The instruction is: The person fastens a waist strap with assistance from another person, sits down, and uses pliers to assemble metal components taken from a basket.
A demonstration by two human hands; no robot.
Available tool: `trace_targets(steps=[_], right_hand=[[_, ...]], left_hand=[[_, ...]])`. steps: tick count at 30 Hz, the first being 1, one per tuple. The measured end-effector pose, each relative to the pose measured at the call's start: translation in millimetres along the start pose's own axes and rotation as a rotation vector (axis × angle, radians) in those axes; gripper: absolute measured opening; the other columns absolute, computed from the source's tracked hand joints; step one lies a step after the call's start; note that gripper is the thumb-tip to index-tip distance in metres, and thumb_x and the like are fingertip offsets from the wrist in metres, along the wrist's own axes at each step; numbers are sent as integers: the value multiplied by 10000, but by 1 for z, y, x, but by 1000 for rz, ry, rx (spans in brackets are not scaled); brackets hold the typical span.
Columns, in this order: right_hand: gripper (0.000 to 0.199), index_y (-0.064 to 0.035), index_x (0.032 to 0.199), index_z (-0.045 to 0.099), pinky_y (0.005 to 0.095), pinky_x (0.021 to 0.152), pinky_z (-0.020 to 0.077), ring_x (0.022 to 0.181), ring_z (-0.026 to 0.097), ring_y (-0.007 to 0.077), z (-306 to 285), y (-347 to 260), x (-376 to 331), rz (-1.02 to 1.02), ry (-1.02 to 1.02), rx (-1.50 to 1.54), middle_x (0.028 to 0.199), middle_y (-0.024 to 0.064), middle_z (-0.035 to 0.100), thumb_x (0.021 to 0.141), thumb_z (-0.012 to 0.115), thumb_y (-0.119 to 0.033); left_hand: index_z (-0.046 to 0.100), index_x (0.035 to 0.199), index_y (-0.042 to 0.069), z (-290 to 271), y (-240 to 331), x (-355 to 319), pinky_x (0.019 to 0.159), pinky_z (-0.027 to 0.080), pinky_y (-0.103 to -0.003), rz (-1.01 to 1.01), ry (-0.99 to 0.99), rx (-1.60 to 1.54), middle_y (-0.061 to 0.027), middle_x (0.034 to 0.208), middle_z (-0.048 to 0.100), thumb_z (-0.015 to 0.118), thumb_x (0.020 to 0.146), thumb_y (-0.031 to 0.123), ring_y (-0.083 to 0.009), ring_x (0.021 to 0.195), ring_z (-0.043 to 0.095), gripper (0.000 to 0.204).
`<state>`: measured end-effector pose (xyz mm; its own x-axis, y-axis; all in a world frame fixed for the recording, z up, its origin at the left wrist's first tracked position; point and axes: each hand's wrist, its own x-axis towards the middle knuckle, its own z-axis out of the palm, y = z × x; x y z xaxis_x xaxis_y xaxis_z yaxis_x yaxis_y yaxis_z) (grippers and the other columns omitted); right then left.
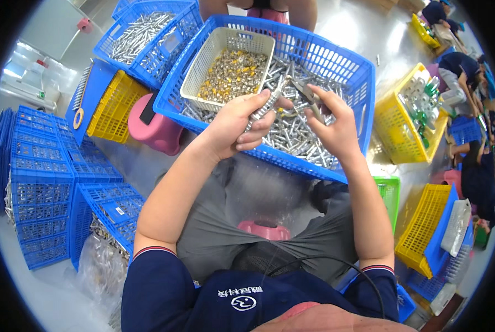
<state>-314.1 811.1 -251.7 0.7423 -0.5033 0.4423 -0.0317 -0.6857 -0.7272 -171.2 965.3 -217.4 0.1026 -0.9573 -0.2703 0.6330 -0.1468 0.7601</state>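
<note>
My left hand (pixel 233 124) is closed round shiny metal cylindrical parts (pixel 258 114), which stick out past the thumb; how many it holds I cannot tell. In my right hand (pixel 337 126) is a pair of pliers (pixel 302 89), its jaws pointing left toward the tip of the held parts. Whether the jaws touch the tip is too small to make out. Both hands are above a large blue plastic basket (pixel 336 52) heaped with loose silver metal parts (pixel 297 135). Inside it, at the left, a cream basket (pixel 195 83) holds small brass-coloured and yellow pieces (pixel 231 74).
Another blue basket (pixel 172 47) of silver rods stands at the far left. A pink stool (pixel 156 124) and a yellow basket (pixel 117 105) are beside it. Stacked blue crates (pixel 42 188) rise at left. A yellow basket (pixel 394 124) stands right. Other people sit nearby.
</note>
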Motion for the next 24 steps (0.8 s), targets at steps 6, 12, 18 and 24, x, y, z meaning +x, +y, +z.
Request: trace_targets(steps=[6,12,18,24], right_hand=[[392,-42,1082,589,234,583,413,609,488,105,-7,-5,0,78,-42,0,723,39,548,694,628,-79],[348,19,1069,576,191,586,385,646,456,34,-6,-7,0,374,-260,373,720,-36,527,739,601,-89],[318,-11,1041,610,205,590,366,664,442,39,-7,-6,2,408,-366,527,701,-45,512,743,580,-119],[305,-24,1020,624,202,571,347,633,420,31,-10,-7,4,441,-447,536,672,-56,486,746,586,-151]], left_hand=[[445,1100,-27,7,2,-1,256,231,-157,10,22,8,34,541,338,288,965,291,-14,308,243,379],[439,1101,-34,4,4,-4,247,228,-151,0,18,-30,36,532,330,265,971,269,-8,294,233,373],[436,1101,-49,4,5,-6,241,235,-150,0,3,-56,34,528,330,252,973,266,-9,290,240,387],[439,1096,-53,1,6,-7,238,233,-148,-1,-10,-78,32,526,336,259,971,263,-11,285,240,385]])
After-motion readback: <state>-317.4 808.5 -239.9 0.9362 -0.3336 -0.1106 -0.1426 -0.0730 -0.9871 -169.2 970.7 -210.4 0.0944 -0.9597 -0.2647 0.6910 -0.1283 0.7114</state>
